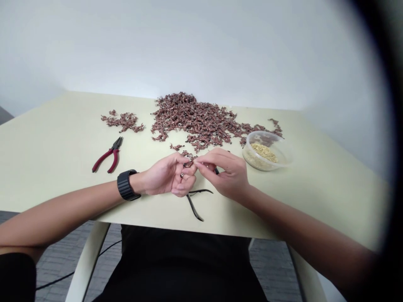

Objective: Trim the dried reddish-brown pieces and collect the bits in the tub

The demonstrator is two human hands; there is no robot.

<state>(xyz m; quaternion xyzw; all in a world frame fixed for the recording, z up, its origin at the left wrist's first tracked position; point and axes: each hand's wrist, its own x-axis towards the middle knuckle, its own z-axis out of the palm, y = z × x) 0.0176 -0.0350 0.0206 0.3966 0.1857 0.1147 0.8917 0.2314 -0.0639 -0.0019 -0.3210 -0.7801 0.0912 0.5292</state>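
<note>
My left hand (pixel 170 178), with a black watch (pixel 126 185) on its wrist, and my right hand (pixel 225 170) meet over the near middle of the pale table (pixel 47 151). Both pinch one small brown piece (pixel 189 162) between their fingertips. Black-handled pliers (pixel 197 201) lie on the table right under the hands, partly hidden by them. A big heap of small brown pieces (pixel 197 119) lies just behind the hands.
A smaller heap of brown pieces (pixel 123 121) lies at the back left. Red-handled pliers (pixel 108 156) lie left of my hands. A clear round tub (pixel 266 150) holding small yellowish bits stands to the right. A white wall rises behind the table.
</note>
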